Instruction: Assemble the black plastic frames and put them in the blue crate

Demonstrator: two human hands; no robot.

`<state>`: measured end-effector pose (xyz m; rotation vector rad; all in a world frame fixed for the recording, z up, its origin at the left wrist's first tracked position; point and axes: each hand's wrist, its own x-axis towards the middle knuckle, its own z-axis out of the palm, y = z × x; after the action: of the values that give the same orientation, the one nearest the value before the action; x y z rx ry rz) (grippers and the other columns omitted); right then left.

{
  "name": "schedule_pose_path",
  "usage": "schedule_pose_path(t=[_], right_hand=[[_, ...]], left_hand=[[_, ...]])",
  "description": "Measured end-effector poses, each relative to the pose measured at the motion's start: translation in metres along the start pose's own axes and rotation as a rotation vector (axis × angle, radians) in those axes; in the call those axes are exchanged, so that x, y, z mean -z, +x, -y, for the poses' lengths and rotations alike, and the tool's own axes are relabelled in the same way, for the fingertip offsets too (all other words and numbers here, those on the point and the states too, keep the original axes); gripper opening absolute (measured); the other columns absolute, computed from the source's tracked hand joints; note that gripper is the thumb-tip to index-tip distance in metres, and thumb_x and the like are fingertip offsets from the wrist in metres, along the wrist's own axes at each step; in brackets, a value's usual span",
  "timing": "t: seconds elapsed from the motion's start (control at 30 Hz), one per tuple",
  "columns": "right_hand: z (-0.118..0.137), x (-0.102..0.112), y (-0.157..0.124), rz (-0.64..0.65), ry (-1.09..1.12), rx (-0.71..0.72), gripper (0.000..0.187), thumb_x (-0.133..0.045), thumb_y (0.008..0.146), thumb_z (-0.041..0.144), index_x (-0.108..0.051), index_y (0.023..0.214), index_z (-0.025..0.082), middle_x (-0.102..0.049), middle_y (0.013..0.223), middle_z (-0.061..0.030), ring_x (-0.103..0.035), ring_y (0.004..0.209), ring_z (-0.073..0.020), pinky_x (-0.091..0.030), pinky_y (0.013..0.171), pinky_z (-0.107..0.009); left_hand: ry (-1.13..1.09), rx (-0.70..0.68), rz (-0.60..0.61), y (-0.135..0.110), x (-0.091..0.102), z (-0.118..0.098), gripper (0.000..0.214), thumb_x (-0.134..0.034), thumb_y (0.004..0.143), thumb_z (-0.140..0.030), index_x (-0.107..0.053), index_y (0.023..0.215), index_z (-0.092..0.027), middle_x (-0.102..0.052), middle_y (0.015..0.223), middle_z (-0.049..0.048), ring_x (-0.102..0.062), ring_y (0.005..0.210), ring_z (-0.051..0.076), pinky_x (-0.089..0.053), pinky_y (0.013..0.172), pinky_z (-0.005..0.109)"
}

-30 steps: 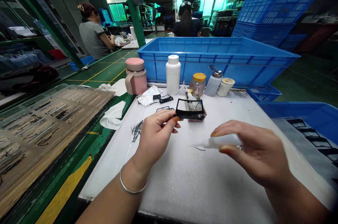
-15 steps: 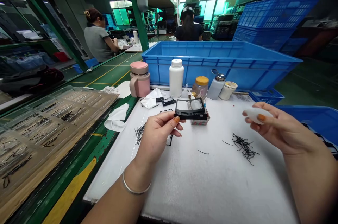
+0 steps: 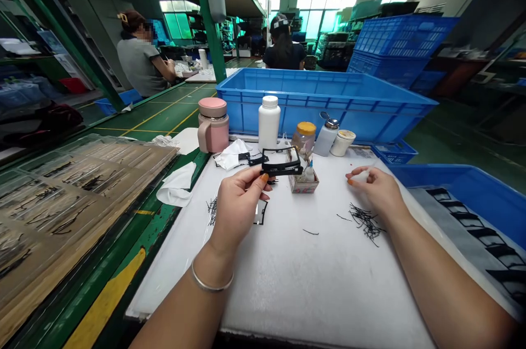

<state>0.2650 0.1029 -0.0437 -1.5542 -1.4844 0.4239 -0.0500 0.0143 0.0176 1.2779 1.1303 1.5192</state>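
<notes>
My left hand (image 3: 238, 198) pinches a black rectangular plastic frame (image 3: 281, 169) by its left end, held up above the white tabletop. Low over the right side of the table, my right hand (image 3: 376, 187) has its fingers closed around a small translucent white object (image 3: 361, 176), mostly hidden by the fingers. Just below that hand lies a pile of short black strips (image 3: 365, 222). One loose black strip (image 3: 310, 232) rests nearer the middle. Beyond the held frame stands a small box (image 3: 304, 184) with tools and bottles in it. Another flat black frame (image 3: 261, 212) lies partly behind my left hand.
At the back stand a pink mug (image 3: 213, 125), a white bottle (image 3: 269, 123), a yellow-lidded jar (image 3: 304, 135) and a pump bottle (image 3: 327, 138). A large blue crate (image 3: 329, 102) is behind them. More black frames fill a blue bin (image 3: 485, 190) at right. A divided tray (image 3: 90, 173) is at left.
My right hand has moved left and forward, down towards the tabletop, with the white object. The view has turned a little to the right. My left hand still holds the black frame.
</notes>
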Motion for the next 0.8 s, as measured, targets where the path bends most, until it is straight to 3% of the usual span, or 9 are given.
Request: schedule_pose_path(t=[0.07, 0.13, 0.2, 0.27, 0.37, 0.43, 0.53, 0.63, 0.8], right_hand=[[0.013, 0.004, -0.004, -0.076, 0.054, 0.013, 0.046, -0.077, 0.064, 0.037, -0.066, 0.104, 0.016, -0.068, 0.086, -0.0071, -0.058, 0.064, -0.0168, -0.046, 0.056, -0.029], [0.033, 0.007, -0.012, -0.287, 0.135, 0.101, 0.056, -0.078, 0.066, 0.038, -0.06, 0.115, 0.019, -0.065, 0.105, -0.0097, -0.062, 0.088, -0.0213, -0.051, 0.07, -0.032], [0.058, 0.007, -0.023, -0.484, 0.176, 0.245, 0.049, -0.078, 0.069, 0.038, -0.062, 0.112, 0.02, -0.063, 0.101, -0.0075, -0.061, 0.091, -0.0205, -0.05, 0.073, -0.031], [0.083, 0.001, -0.033, -0.429, 0.135, 0.35, 0.035, -0.073, 0.076, 0.037, -0.065, 0.105, 0.02, -0.061, 0.084, -0.0027, -0.058, 0.075, -0.0162, -0.048, 0.065, -0.028], [0.111, -0.017, -0.039, -0.101, 0.021, 0.377, 0.025, -0.067, 0.082, 0.034, -0.068, 0.103, 0.019, -0.06, 0.071, 0.0005, -0.053, 0.061, -0.013, -0.043, 0.057, -0.025], [0.12, -0.032, -0.036, 0.047, -0.028, 0.338, 0.026, -0.066, 0.082, 0.033, -0.069, 0.103, 0.018, -0.063, 0.071, -0.0004, -0.054, 0.06, -0.0135, -0.041, 0.057, -0.026], [0.119, -0.05, -0.028, 0.153, -0.053, 0.27, 0.021, -0.063, 0.083, 0.034, -0.072, 0.087, 0.016, -0.065, 0.066, -0.0019, -0.056, 0.057, -0.0151, -0.039, 0.055, -0.027], [0.113, -0.053, -0.028, 0.121, -0.022, 0.269, 0.023, -0.06, 0.085, 0.035, -0.072, 0.078, 0.016, -0.063, 0.06, -0.0009, -0.054, 0.054, -0.0146, -0.038, 0.053, -0.027], [0.116, -0.029, -0.045, -0.226, 0.193, 0.399, 0.014, -0.066, 0.083, 0.031, -0.071, 0.086, 0.018, -0.065, 0.068, -0.0005, -0.058, 0.055, -0.0129, -0.044, 0.052, -0.026]], left_hand=[[0.015, -0.007, -0.022, 0.002, 0.002, 0.002, 0.026, -0.066, 0.082, -0.03, -0.073, 0.102, -0.015, -0.068, 0.082, 0.0053, -0.062, 0.069, 0.012, -0.055, 0.055, 0.017], [0.029, -0.006, -0.043, 0.003, 0.003, 0.004, 0.026, -0.066, 0.081, -0.03, -0.073, 0.101, -0.014, -0.068, 0.084, 0.0058, -0.063, 0.069, 0.013, -0.055, 0.055, 0.018], [0.043, 0.003, -0.049, 0.005, 0.004, 0.004, 0.026, -0.065, 0.081, -0.029, -0.073, 0.101, -0.014, -0.068, 0.086, 0.0064, -0.063, 0.07, 0.013, -0.055, 0.055, 0.018], [0.063, 0.003, -0.043, 0.005, 0.004, 0.003, 0.025, -0.064, 0.082, -0.028, -0.073, 0.1, -0.014, -0.068, 0.087, 0.0065, -0.063, 0.069, 0.012, -0.054, 0.055, 0.017], [0.089, -0.017, -0.03, 0.005, 0.003, 0.003, 0.022, -0.062, 0.083, -0.027, -0.073, 0.098, -0.016, -0.068, 0.086, 0.0057, -0.063, 0.068, 0.012, -0.053, 0.055, 0.016], [0.095, -0.028, -0.031, 0.004, 0.003, 0.003, 0.021, -0.062, 0.083, -0.027, -0.073, 0.097, -0.016, -0.068, 0.086, 0.0055, -0.063, 0.068, 0.012, -0.053, 0.055, 0.017], [0.102, -0.024, -0.035, 0.005, 0.002, 0.004, 0.021, -0.062, 0.082, -0.026, -0.073, 0.096, -0.015, -0.068, 0.088, 0.0059, -0.062, 0.067, 0.012, -0.052, 0.054, 0.016], [0.11, -0.019, -0.034, 0.006, 0.002, 0.005, 0.02, -0.061, 0.082, -0.025, -0.073, 0.095, -0.015, -0.067, 0.087, 0.0058, -0.062, 0.068, 0.012, -0.052, 0.054, 0.016], [0.098, 0.01, -0.006, 0.005, 0.002, 0.003, 0.02, -0.061, 0.082, -0.026, -0.073, 0.094, -0.015, -0.067, 0.085, 0.0055, -0.062, 0.068, 0.012, -0.052, 0.054, 0.016]])
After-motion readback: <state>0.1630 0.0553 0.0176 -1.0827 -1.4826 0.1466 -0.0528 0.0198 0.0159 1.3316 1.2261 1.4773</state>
